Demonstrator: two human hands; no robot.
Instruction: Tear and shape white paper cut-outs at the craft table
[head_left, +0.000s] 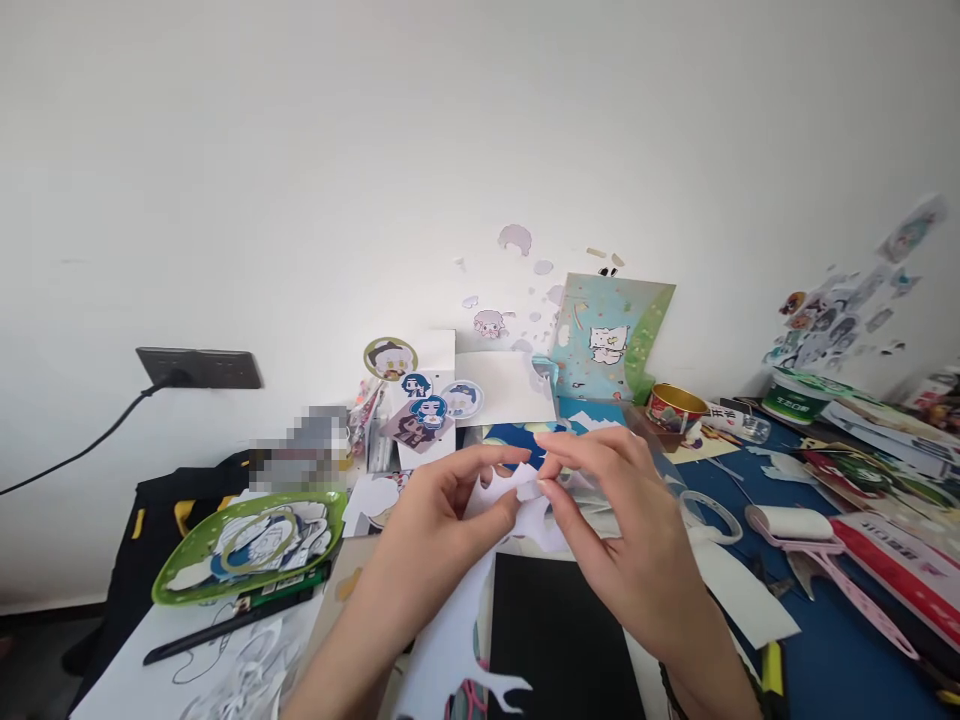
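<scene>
Between my hands, in the middle of the head view, is a white paper cutout (534, 525) with curved edges. My left hand (442, 525) is closed on it from the left, thumb and index finger pinching near its upper edge. From the right, my right hand (626, 515) pinches a small raised bit of the same paper between thumb and index finger. A black sheet (562, 630) lies flat below. Just left of it is a long white paper piece (450, 625) with a branch-like tip; whether it joins the held cutout I cannot tell.
On the left are a green tray (169, 588) of paper cutouts and a black pen (217, 632). To the right lie a pink-handled lint roller (795, 525), a red-gold tin (675, 410), a tape ring (712, 512) and stacked packets. Character stickers and a card (592, 350) stand behind.
</scene>
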